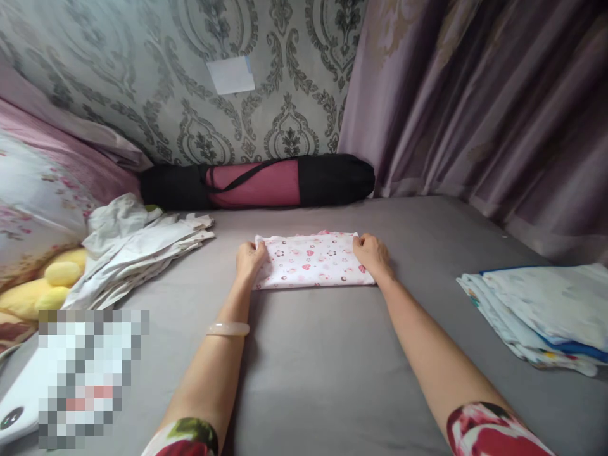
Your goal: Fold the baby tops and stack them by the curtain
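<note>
Grey bedsheet (332, 354) stretches out flat in front of you, patterned wallpaper and a mauve curtain (475, 107) closing in behind. Right at the centre lies the folded cloth (311, 259), white with little pink hearts, already down to a neat rectangle. Your left hand (249, 258) pinches its left edge, fingers curled over the corner; your right hand (373, 253) grips the right edge the same way, both arms stretched straight out. So you're holding it at both ends, flat on the sheet.

By the look of it, this piece is mostly folded, with perhaps one more fold or a move to a pile left. Off to your right, a stack of folded cloths (541, 316) sits well apart, which looks like finished work. To your left, a loose heap of white fabric (137, 247) lies crumpled, seemingly not yet done. Beyond the cloth, a black and pink roll bag (259, 182) rests against the wall, and a yellow soft toy (47, 282) pokes out near the floral pillow (38, 202).
</note>
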### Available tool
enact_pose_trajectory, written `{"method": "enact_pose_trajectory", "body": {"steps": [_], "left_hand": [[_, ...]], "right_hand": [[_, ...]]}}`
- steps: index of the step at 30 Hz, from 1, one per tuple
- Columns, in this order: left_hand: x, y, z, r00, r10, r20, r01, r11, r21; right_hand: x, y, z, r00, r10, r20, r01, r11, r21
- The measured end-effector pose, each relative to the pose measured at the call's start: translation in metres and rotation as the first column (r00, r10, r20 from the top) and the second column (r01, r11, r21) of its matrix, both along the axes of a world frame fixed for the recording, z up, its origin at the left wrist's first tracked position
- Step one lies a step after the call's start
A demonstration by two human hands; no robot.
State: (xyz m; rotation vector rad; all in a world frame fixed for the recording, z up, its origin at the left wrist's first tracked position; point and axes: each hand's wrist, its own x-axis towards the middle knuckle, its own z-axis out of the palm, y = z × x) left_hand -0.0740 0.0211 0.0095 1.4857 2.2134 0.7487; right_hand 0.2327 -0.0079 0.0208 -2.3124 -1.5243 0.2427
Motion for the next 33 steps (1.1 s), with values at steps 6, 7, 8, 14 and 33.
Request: {"method": "enact_pose_trajectory", "body": {"steps": [6, 7, 8, 14, 33], "left_hand": [[0.005, -0.009, 0.001, 0.998, -0.001, -0.07, 0.006, 0.997, 0.072], [0.006, -0.011, 0.001, 0.997, 0.003, -0.076, 0.004, 0.997, 0.083], [0.008, -0.012, 0.002, 0.997, 0.001, -0.081, 0.006, 0.996, 0.088], [0.005, -0.012, 0.007, 0.998, 0.004, -0.07, -0.002, 0.999, 0.033], [-0.031, -0.029, 0.049, 0.899, -0.314, 0.304, 0.402, 0.869, -0.29]], "right_hand": [[-0.001, -0.001, 0.0, 0.999, 0.032, 0.032, -0.033, 0.999, 0.036], [-0.001, -0.001, -0.001, 0.999, 0.028, 0.042, -0.03, 0.998, 0.047], [-0.001, -0.001, -0.001, 0.998, 0.023, 0.053, -0.026, 0.998, 0.054], [0.0, 0.001, -0.003, 0.997, 0.021, 0.079, -0.021, 1.0, 0.002], [-0.004, -0.006, 0.013, 0.994, 0.047, 0.103, -0.039, 0.996, -0.077]]}}
